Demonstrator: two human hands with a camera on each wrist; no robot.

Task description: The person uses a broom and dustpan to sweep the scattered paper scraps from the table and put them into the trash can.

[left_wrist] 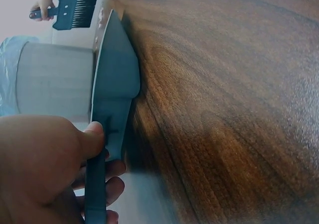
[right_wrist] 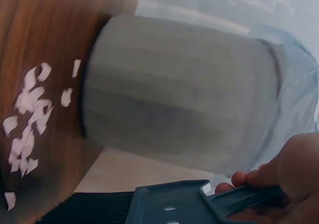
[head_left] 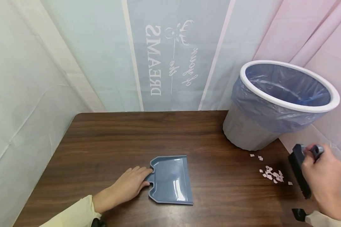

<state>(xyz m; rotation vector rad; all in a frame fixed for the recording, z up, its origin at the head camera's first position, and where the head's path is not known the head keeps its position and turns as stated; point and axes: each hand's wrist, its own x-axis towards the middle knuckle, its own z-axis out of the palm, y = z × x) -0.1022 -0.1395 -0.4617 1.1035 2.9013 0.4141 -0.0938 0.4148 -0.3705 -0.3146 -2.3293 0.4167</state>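
My left hand (head_left: pixel 132 183) grips the short handle of a blue-grey dustpan (head_left: pixel 171 179), whose wide lip faces right. In the left wrist view the thumb lies on top of the dustpan's handle (left_wrist: pixel 95 189), with the fingers curled beneath. At the right, my right hand (head_left: pixel 325 176) holds a small hand brush (head_left: pixel 299 170) by its handle, dark bristles angled down at the table's right side. White paper scraps (head_left: pixel 272 175) lie in a loose pile just left of the bristles. The right wrist view shows the brush head (right_wrist: pixel 172 204) beside these paper scraps (right_wrist: pixel 30 104).
A grey trash bin (head_left: pixel 244 126) with a white rim and a bluish plastic liner stands at the table's back right corner, behind the scraps. The dark wooden table (head_left: pixel 116 135) is bounded by hanging curtains (head_left: pixel 108 63) at the back and sides.
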